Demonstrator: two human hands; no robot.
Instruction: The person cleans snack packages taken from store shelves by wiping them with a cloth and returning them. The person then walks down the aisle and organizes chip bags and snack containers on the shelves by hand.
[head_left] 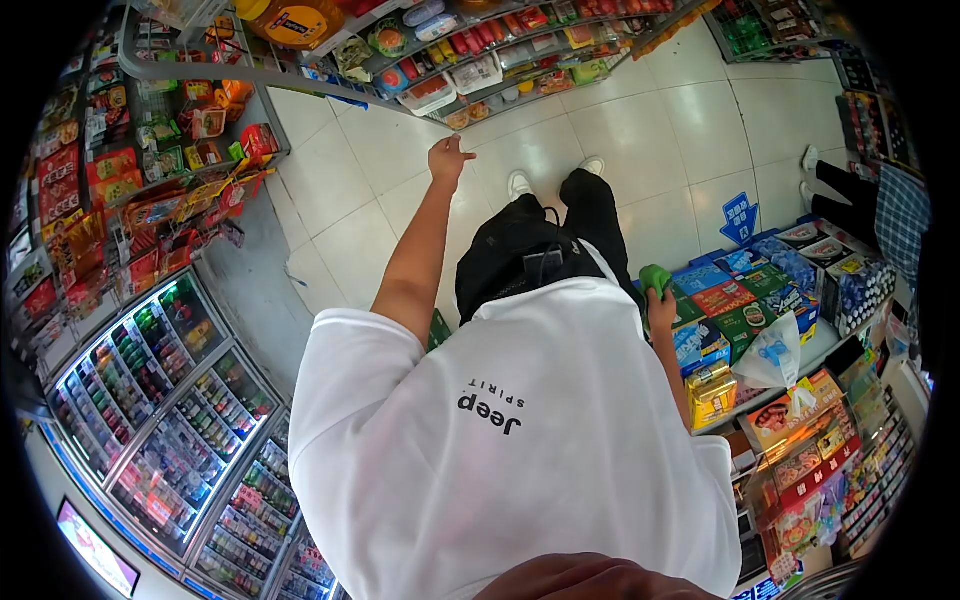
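Observation:
My left hand [449, 162] is stretched out forward over the tiled floor, near the lower edge of a snack shelf [470, 75]. Its fingers are partly bent and apart, and I see nothing held in it. Down by my right side, my right hand [660, 308] is closed around a soft-looking green item [654, 279], whose exact kind I cannot make out. That hand is beside a stack of drink cartons [722, 298] in blue, red and green. A black bag [515, 250] hangs at my waist in front of the white shirt.
Lit drinks coolers [170, 420] stand at the left, below racks of packaged snacks [150, 170]. A counter on the right bears a white plastic bag [770, 352] and yellow packs [712, 393]. Another person in a checked garment [903, 215] stands at the far right. Pale floor tiles [640, 130] lie ahead.

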